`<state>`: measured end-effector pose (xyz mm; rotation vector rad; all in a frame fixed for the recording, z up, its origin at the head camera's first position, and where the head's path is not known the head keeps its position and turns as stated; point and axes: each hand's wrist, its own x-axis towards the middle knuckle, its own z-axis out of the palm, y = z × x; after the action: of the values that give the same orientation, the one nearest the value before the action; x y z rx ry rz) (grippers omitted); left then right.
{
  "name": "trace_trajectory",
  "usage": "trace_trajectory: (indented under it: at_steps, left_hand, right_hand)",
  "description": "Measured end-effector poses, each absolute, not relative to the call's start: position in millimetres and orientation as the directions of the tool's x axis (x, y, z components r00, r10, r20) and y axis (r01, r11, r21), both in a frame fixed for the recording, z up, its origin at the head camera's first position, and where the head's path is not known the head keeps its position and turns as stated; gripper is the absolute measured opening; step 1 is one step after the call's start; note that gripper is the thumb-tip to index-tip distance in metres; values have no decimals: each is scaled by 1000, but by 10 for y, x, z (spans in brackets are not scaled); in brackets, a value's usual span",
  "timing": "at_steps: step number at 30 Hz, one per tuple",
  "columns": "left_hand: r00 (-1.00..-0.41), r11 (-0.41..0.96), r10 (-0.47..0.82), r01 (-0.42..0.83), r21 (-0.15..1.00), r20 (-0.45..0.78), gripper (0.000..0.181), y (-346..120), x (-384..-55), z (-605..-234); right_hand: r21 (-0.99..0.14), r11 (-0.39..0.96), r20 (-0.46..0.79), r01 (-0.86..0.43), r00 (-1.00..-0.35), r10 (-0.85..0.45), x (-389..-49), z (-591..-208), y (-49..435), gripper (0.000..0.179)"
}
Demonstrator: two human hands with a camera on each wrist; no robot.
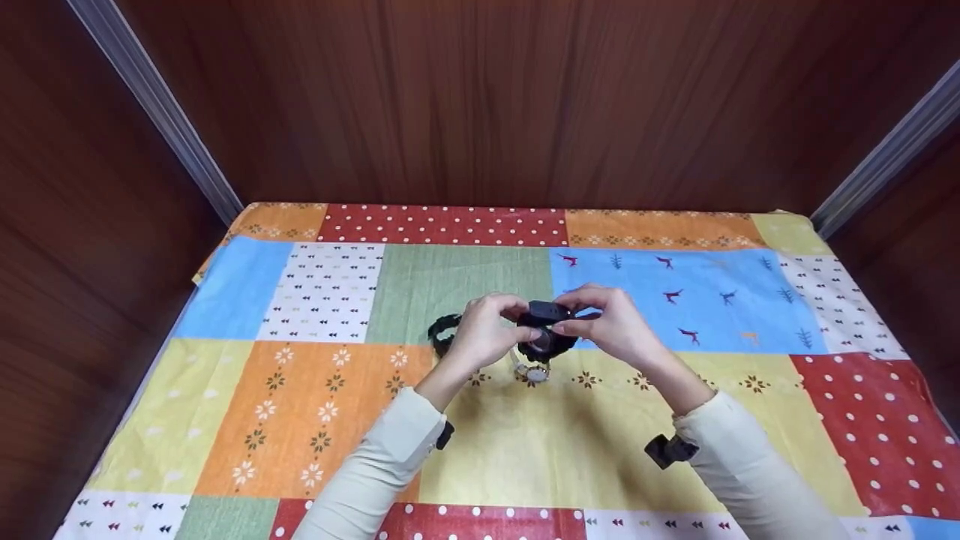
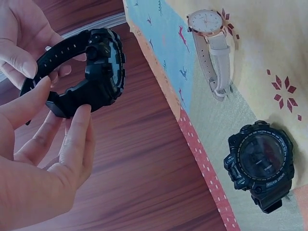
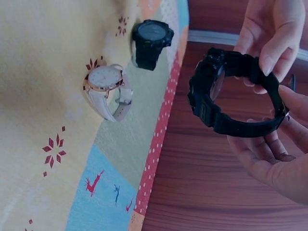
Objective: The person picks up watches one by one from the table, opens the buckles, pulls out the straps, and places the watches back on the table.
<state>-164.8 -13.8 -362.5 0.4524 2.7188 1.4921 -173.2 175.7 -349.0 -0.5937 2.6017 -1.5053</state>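
Note:
Both hands hold a black sports watch raised above the table. Its strap forms a loop, seen side-on in the right wrist view. My left hand pinches the strap between thumb and fingers, plain in the left wrist view. Opposite it, the right hand grips the strap near its end with thumb and fingers; the buckle is partly hidden by them. Below the hands, a watch with a white dial and pale strap stands on the cloth. Another black sports watch lies left of it, face up.
A patchwork-patterned tablecloth covers the table. Dark wood-grain panels rise behind it and at both sides, with metal strips at the corners. Small black devices sit at the wrists.

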Motion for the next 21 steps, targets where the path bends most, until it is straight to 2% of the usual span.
trace_trajectory:
  at_steps: [10,21]
  left_hand:
    - [-950,527,273,280,802,152,23,-117,-1627,-3594]
    - [-959,526,252,250,813,131,22,-136,-1627,-3605]
  right_hand:
    - [-839,426,152,-338,-898,-413,-1733,-3473,1737,25]
    - [-851,427,122,-306,-906,-406,-1738,-3444,1801,24]
